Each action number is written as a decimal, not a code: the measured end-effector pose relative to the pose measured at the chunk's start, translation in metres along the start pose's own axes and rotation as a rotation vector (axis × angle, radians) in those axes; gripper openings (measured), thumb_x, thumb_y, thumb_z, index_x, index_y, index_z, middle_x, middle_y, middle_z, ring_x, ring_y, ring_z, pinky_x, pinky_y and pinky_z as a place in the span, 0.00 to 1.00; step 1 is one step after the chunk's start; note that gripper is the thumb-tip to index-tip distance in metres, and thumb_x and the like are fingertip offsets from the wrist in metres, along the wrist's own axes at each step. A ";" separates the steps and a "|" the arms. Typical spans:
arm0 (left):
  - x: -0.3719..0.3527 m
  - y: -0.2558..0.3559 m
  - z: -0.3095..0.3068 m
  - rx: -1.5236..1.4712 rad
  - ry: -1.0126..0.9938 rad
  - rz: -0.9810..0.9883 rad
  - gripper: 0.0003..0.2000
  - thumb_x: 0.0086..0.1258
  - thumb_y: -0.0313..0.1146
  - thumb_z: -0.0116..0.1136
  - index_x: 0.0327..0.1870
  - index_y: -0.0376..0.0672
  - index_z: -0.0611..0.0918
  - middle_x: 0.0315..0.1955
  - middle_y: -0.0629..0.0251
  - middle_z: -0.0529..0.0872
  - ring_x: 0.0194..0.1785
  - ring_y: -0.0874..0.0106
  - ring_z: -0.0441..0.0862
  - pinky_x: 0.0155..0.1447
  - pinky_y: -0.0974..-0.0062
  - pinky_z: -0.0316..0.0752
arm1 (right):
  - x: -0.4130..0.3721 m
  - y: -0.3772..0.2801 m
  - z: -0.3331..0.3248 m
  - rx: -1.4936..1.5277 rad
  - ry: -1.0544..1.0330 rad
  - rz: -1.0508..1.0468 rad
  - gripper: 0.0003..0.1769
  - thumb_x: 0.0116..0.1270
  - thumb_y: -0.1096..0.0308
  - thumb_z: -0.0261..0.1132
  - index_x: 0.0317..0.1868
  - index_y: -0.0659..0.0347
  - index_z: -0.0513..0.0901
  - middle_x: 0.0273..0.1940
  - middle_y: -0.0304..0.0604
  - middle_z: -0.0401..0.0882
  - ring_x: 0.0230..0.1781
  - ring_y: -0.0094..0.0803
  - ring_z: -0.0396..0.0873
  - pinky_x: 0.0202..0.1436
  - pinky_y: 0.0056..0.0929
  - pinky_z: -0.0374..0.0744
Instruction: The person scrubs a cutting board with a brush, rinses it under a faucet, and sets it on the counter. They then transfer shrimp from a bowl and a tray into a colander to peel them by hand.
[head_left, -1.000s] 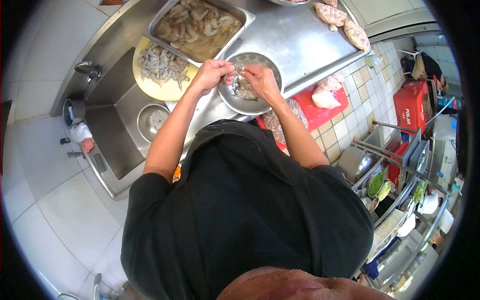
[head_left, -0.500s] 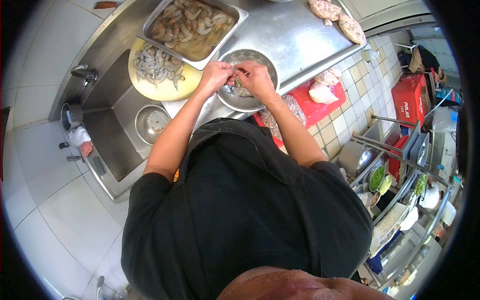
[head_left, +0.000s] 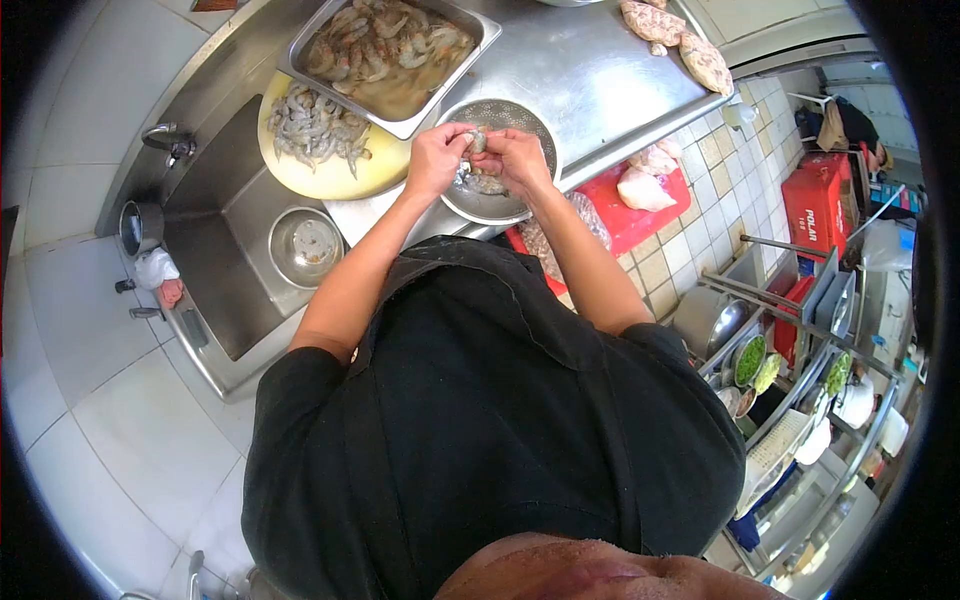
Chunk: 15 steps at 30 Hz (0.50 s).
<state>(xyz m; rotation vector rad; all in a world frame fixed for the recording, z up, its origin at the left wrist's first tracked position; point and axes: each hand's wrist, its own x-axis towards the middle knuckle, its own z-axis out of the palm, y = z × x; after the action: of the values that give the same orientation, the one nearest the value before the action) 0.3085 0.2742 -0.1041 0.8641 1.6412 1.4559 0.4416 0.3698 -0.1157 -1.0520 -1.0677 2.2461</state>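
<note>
Between the fingertips of my left hand (head_left: 440, 160) and my right hand (head_left: 517, 162) is a greyish shrimp (head_left: 478, 143). Both hands are closed in a pinch on it, over a perforated metal colander (head_left: 545, 140). Inside the colander, below my fingers, lie bits that look like shrimp or shells (head_left: 484, 184), partly hidden by my hands. Just beyond, a rectangular steel pan (head_left: 484, 38) holds whole shrimp in cloudy liquid. Left of my left hand, a heap of grey shrimp (head_left: 318, 132) rests on a round yellow cutting board (head_left: 375, 180).
At left is a steel sink (head_left: 225, 260) with a metal bowl (head_left: 305, 248) and a faucet (head_left: 168, 143). Pale meat pieces (head_left: 704, 62) lie at the counter's far right. Raw meat (head_left: 646, 188) sits on a red board (head_left: 600, 195). A wire shelf (head_left: 790, 290) stands right.
My fingertips have shifted slightly, and the shrimp between them now shows more clearly, raised over the colander. The surroundings look the same.
</note>
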 end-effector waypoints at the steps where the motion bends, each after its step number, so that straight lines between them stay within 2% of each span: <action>1: 0.000 -0.002 0.002 0.062 0.020 0.066 0.10 0.72 0.24 0.56 0.48 0.30 0.85 0.34 0.61 0.89 0.34 0.77 0.85 0.40 0.79 0.82 | 0.000 0.003 0.000 0.056 0.011 0.028 0.12 0.68 0.75 0.61 0.47 0.78 0.78 0.35 0.51 0.85 0.35 0.37 0.88 0.39 0.27 0.87; 2: 0.000 -0.005 0.003 0.038 0.040 0.041 0.10 0.72 0.24 0.56 0.48 0.31 0.85 0.34 0.61 0.89 0.34 0.77 0.85 0.40 0.79 0.82 | -0.001 0.006 -0.001 0.111 0.020 0.057 0.12 0.69 0.75 0.61 0.48 0.78 0.77 0.36 0.52 0.85 0.36 0.37 0.88 0.40 0.27 0.87; 5: 0.000 0.007 0.006 -0.033 0.088 -0.022 0.09 0.72 0.24 0.55 0.48 0.31 0.85 0.34 0.61 0.89 0.34 0.77 0.85 0.40 0.78 0.82 | -0.012 -0.002 0.007 0.102 0.063 -0.025 0.14 0.71 0.76 0.61 0.52 0.79 0.76 0.42 0.54 0.85 0.39 0.36 0.88 0.43 0.27 0.87; 8: 0.002 0.002 0.009 -0.099 0.090 -0.063 0.09 0.72 0.24 0.56 0.47 0.31 0.85 0.35 0.61 0.89 0.33 0.76 0.85 0.40 0.78 0.82 | -0.017 -0.003 0.012 -0.067 0.041 -0.135 0.15 0.70 0.75 0.63 0.53 0.78 0.77 0.43 0.54 0.85 0.39 0.35 0.88 0.43 0.27 0.87; 11: 0.004 0.000 0.011 -0.193 0.056 -0.100 0.09 0.72 0.24 0.56 0.47 0.31 0.85 0.34 0.61 0.89 0.33 0.77 0.85 0.40 0.77 0.82 | -0.021 -0.013 0.019 -0.207 0.009 -0.205 0.14 0.69 0.76 0.65 0.52 0.76 0.79 0.41 0.51 0.86 0.36 0.31 0.87 0.42 0.25 0.86; 13: -0.002 0.007 0.011 -0.301 -0.008 -0.137 0.09 0.72 0.24 0.56 0.47 0.31 0.85 0.34 0.62 0.89 0.34 0.77 0.85 0.39 0.77 0.81 | -0.019 -0.011 0.015 -0.284 0.049 -0.203 0.13 0.66 0.74 0.66 0.48 0.75 0.83 0.37 0.49 0.87 0.34 0.28 0.87 0.39 0.25 0.85; 15: -0.002 -0.002 0.010 -0.087 -0.014 -0.081 0.09 0.71 0.25 0.58 0.47 0.31 0.85 0.32 0.60 0.90 0.34 0.77 0.86 0.40 0.77 0.81 | -0.015 -0.005 0.006 -0.419 0.085 -0.193 0.13 0.63 0.72 0.67 0.45 0.73 0.85 0.34 0.49 0.88 0.33 0.27 0.86 0.36 0.26 0.84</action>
<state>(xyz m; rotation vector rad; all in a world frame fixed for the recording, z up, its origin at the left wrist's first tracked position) 0.3182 0.2774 -0.1063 0.7497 1.5724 1.4505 0.4465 0.3604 -0.1029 -1.1354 -1.5727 1.8519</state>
